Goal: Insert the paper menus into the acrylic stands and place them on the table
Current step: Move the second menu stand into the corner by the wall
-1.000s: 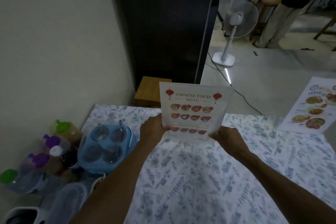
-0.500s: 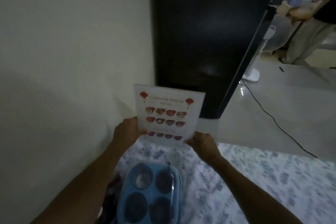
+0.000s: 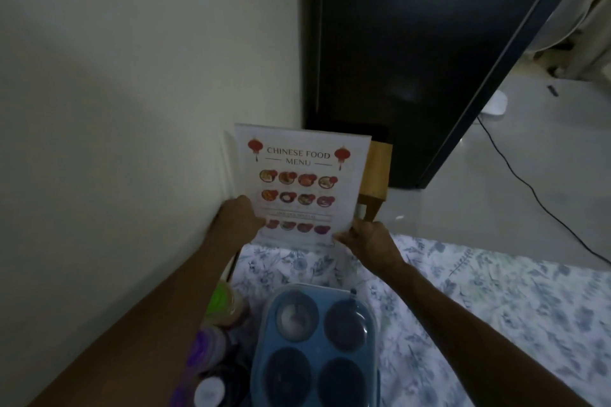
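Note:
An upright acrylic stand (image 3: 299,182) holds a white paper titled "Chinese Food Menu" with red lanterns and rows of dish pictures. It stands at the far left corner of the floral-cloth table (image 3: 496,301), close to the wall. My left hand (image 3: 239,220) grips its lower left edge. My right hand (image 3: 367,241) grips its lower right corner. The stand's clear base is hard to make out behind my hands.
A blue lidded container (image 3: 315,344) with four round compartments sits just in front of the stand. Bottles with green (image 3: 223,299) and purple (image 3: 206,345) caps crowd the table's left edge. A wooden stool (image 3: 375,175), a black cabinet (image 3: 413,59) and a floor cable (image 3: 529,188) lie beyond.
Both hands carried the stand with the menu from the middle of the table's far edge leftward to the corner by the wall; my view turned left with it.

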The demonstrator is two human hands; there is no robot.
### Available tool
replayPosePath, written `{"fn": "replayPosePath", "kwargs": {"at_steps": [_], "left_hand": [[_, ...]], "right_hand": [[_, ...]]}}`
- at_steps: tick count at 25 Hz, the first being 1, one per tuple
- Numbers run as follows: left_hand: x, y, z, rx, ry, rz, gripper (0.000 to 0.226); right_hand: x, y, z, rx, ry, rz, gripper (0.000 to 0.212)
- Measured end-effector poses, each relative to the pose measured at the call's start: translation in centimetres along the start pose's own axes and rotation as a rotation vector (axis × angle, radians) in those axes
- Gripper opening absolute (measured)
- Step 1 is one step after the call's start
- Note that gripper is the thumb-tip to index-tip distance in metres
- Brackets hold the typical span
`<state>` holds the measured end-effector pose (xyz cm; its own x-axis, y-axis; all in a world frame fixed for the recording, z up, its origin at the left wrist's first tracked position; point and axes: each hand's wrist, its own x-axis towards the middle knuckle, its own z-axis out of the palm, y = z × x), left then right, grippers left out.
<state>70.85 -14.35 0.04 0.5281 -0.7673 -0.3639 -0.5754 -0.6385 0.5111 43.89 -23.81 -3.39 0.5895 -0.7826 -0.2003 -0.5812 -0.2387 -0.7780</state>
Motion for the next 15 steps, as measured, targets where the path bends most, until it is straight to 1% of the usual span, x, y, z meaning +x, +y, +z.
{"fn": "replayPosePath", "kwargs": {"at_steps": [5, 10, 15], "left_hand": [[-1.7, 0.0, 0.5, 0.092, -0.066, -0.106, 0.051], [-2.3, -0.7, 0.5, 0.152, -0.066, -0.097, 0.063], [-3.4, -0.4, 0.2, 0.182, -0.064, -0.083, 0.066]], "right_hand": [[0.3, -1.9, 1.5, -0.051, 0.018, -0.063, 0.04], [0.0, -2.3, 2.7, -0.063, 0.017, 0.003, 0.04], [0.0, -2.5, 2.2, 0.004, -0.003, 0.028, 0.037]]}}
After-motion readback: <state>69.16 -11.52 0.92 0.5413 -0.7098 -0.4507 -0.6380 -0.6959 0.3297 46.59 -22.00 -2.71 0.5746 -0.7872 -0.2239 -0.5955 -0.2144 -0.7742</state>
